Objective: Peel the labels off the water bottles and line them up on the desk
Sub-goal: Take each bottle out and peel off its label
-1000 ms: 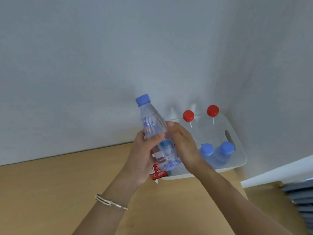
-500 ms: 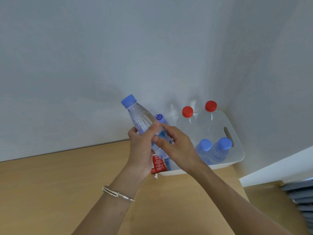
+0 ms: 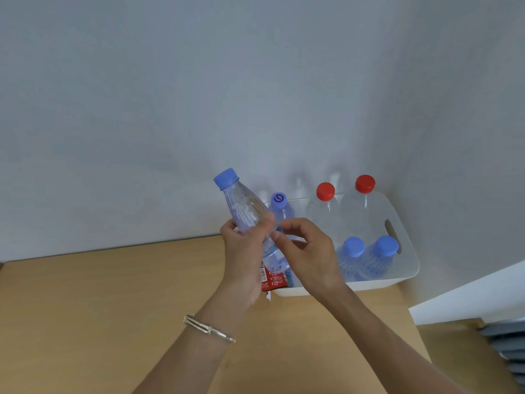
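My left hand (image 3: 244, 260) grips a clear water bottle (image 3: 247, 211) with a blue cap, held above the desk and tilted up to the left. My right hand (image 3: 306, 248) is at the bottle's middle, where its thumb and forefinger pinch a blue bit of label (image 3: 279, 231). The lower half of the bottle is partly hidden by both hands. A white tub (image 3: 409, 268) at the desk's back right holds two large red-capped bottles (image 3: 325, 191), two small blue-capped bottles (image 3: 353, 247) and a further blue-capped bottle (image 3: 278, 201).
A red printed label (image 3: 274, 280) lies at the tub's left front corner, behind my left hand. The wooden desk (image 3: 113, 302) meets a grey wall behind. A white ledge (image 3: 468, 297) and grey slats (image 3: 505, 342) are off the desk's right edge.
The held bottle has tipped further to the left. My right hand has shifted from the bottle's side to its middle, uncovering the blue-capped bottle behind in the tub.
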{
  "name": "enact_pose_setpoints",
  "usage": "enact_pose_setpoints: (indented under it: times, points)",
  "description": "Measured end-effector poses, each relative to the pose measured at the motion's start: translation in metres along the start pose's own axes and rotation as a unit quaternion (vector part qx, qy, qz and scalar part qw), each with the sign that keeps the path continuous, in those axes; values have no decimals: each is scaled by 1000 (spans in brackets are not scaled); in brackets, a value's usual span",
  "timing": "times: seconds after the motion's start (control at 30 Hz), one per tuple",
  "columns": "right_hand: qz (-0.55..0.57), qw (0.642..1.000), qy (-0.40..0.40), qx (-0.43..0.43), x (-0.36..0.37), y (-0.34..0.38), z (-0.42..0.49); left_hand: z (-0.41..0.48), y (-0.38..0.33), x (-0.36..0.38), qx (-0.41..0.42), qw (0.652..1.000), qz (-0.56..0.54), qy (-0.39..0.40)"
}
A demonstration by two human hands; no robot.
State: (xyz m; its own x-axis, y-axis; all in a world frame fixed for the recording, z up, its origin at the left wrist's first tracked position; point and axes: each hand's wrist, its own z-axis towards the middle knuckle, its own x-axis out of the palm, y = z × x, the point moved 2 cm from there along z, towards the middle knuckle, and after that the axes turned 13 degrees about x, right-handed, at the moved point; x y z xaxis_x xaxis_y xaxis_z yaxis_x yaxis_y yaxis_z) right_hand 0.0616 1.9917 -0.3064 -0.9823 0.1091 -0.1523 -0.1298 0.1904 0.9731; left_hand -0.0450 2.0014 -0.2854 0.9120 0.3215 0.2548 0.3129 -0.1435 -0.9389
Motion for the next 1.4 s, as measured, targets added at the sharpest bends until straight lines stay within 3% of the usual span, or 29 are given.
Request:
enact_pose_setpoints:
  times: [0.37, 0.97, 1.1, 1.2, 1.4]
  points:
    - [-48, 999, 7, -10, 7, -6, 4, 0, 1, -5, 38, 998, 45, -10]
    - [29, 988, 100, 114, 2, -10, 3, 13, -4, -31, 60, 994, 90, -15]
    - [51, 986, 105, 117, 9, -15, -1, 14, -1, -33, 56, 995, 79, -21]
    - [72, 979, 150, 115, 15, -19, -6, 13, -3, -34, 57, 997, 56, -15]
    - [18, 978, 199, 64, 32, -12, -19, 8, -4, -28, 70, 996, 46, 2]
